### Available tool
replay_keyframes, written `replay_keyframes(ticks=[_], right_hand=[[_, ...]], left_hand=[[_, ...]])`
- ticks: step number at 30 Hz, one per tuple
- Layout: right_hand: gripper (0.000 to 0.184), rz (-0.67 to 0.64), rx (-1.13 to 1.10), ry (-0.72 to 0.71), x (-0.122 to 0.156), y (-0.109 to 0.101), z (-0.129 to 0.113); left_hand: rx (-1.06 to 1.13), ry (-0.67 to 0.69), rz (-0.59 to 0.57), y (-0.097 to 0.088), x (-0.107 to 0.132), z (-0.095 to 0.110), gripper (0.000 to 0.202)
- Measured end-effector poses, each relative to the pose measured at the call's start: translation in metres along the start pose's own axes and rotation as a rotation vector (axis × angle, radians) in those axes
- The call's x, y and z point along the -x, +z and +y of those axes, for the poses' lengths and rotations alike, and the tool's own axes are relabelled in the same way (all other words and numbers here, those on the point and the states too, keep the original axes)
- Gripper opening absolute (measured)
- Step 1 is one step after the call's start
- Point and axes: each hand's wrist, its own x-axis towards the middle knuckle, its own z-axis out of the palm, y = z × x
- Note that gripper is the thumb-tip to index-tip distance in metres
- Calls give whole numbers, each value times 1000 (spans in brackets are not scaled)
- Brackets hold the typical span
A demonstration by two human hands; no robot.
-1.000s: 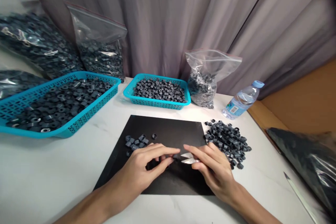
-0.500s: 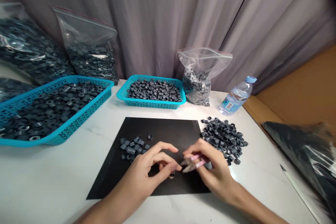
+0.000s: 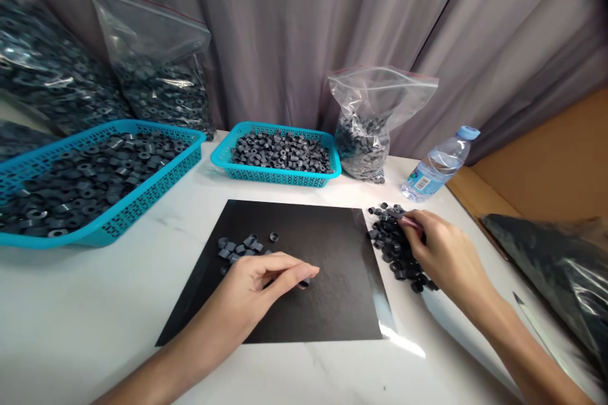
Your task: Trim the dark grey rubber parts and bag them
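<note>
Over the black mat [image 3: 327, 310], my left hand [image 3: 266, 285] is closed, its thumb and fingertips pinching a small dark grey plastic ring [image 3: 304, 283]. Behind that hand, a group of similar grey rings [image 3: 240, 249] lies on the mat, partly hidden by my fingers. My right hand [image 3: 439, 247] is at the pile of dark rings [image 3: 396, 247] beyond the mat's right edge. It grips a small pink-handled tool [image 3: 411, 223] with metal tips, which reach over the pile; most of the tool is covered by the hand.
Blue baskets of grey parts stand at the left [image 3: 156, 193] and back [image 3: 280, 175]. Zip bags of parts [image 3: 365, 139] lean near the curtain. A water bottle [image 3: 439, 168] stands behind the pile. At right are a cardboard box [image 3: 546, 158] and a dark plastic bag [image 3: 546, 259].
My right hand has moved right and away from me, from beside my left hand to the ring pile, still holding the pink-handled tool. My left fingers have drawn together. The view has shifted slightly.
</note>
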Motion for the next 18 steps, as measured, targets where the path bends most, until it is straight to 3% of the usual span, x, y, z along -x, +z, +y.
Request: replay_keyframes(ticks=[3, 6, 9, 14, 18], right_hand=[[21, 29, 38, 49, 0, -2, -3], [20, 99, 18, 82, 2, -2, -9], [19, 174, -178, 6, 12, 2, -24], [16, -29, -794, -195, 43, 7, -65], [17, -189, -1046, -132, 57, 5, -93]], left_hand=[[-54, -2, 6, -2, -1, -2, 20], [-187, 1, 30, -3, -1, -4, 31], [-288, 49, 46, -2, 0, -4, 29], [-329, 129, 35, 5, 4, -4, 28], [-357, 214, 85, 13, 10, -4, 36]])
